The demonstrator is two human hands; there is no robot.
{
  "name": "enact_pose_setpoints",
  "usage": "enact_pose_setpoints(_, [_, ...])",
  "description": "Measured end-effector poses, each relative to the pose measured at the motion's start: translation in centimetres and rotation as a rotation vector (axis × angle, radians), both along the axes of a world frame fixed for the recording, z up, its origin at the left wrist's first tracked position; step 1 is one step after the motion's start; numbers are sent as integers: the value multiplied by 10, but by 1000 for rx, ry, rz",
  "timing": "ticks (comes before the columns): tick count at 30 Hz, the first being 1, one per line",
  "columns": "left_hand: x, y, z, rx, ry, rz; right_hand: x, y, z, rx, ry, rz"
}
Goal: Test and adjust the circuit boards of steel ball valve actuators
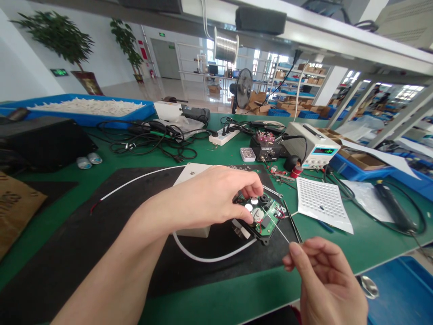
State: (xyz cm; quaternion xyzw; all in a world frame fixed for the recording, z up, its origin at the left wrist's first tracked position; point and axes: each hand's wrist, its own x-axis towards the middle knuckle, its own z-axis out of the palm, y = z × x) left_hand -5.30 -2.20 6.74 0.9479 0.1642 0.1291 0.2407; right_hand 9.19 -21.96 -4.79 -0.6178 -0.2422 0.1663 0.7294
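Observation:
A green circuit board point(269, 224) with red wires and round silvery parts sits in a black housing point(264, 242) on the dark mat. My left hand point(219, 192) reaches across from the left, its thumb and bent fingers closed around the board's left part. Whatever lies under those fingertips is partly hidden. Between thumb and forefinger, my right hand point(324, 275) pinches a thin pale rod point(281, 233), whose far end reaches over the board. A white cable point(206, 260) curves in front of the housing. Behind my left wrist stands a pale box point(192, 174), mostly covered.
Dark tweezers point(293, 223) lie right of the housing. Further right are a white sheet of round pieces point(321, 203), a power supply point(309, 146) and a black-handled tool point(394, 207). Tangled black cables point(158, 137) and a power strip point(223, 134) lie behind. A solder spool point(226, 46) hangs above.

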Motion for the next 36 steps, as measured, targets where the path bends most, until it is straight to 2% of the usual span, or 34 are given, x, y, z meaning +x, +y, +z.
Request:
enact_pose_setpoints(9, [1,-1,2,-41,13,24,1,-3,1,-46,-62,-23])
enact_pose_setpoints(16, [2,-4,2,-3,17,5,13,-2,8,-56,300,227])
enact_pose_setpoints(20, [2,-5,1,31,13,2,17,-2,9,-23,508,301])
enact_pose_setpoints(24, [1,-5,1,24,24,4,17,-3,9,-40,647,308])
enact_pose_setpoints(26, [1,-4,1,18,21,6,16,-4,9,-42,584,289])
enact_pose_setpoints(32, [1,-2,1,-10,9,-5,9,-5,6,-81,1,138])
enact_pose_setpoints(36, [1,-1,1,-11,10,-7,3,-6,5,-33,-245,79])
